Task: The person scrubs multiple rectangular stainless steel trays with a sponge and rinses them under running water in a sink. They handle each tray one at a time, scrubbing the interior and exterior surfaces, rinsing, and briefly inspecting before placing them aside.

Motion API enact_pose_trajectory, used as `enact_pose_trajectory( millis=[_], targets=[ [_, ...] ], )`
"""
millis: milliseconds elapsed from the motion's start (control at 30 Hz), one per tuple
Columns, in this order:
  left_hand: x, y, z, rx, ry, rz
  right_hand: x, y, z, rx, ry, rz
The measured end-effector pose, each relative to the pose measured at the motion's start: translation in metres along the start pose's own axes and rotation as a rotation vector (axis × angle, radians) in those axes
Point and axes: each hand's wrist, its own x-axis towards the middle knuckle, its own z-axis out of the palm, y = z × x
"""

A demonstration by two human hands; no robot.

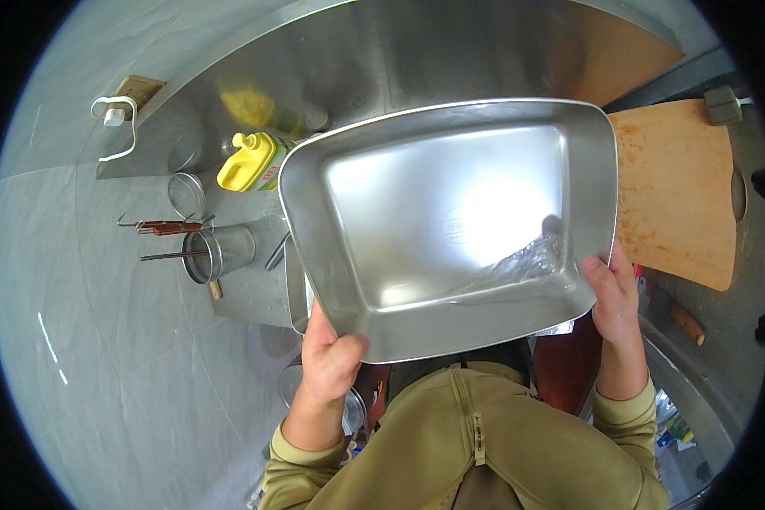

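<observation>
The left hand and right hand are grasping a metal tray by its near corners; lifting seems done, setting down apparently remaining.

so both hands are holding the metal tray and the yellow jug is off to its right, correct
The side is wrong: the head view shows the yellow jug to the left of the metal tray. The left hand and right hand do hold it.
</observation>
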Motion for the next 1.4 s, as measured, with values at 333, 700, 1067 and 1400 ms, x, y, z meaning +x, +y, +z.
enact_pose_trajectory(
  millis=[333, 700, 1067, 1400],
  targets=[
    [-0.005, -0.002, -0.005, -0.007, -0.178, -0.086, -0.012, 0.003, -0.012, -0.047, 0.032, 0.027],
    [-0.010, -0.022, 0.000, 0.015, -0.193, -0.048, -0.002, -0.021, 0.028, -1.079, 0.218, -0.606],
    [-0.020, -0.038, 0.018, -0.014, -0.164, -0.057, 0.029, -0.014, 0.120, -1.092, -0.192, -0.669],
    [-0.024, -0.043, 0.010, -0.007, -0.081, -0.042, 0.022, -0.010, 0.126, -1.090, -0.274, -0.706]
  ],
)
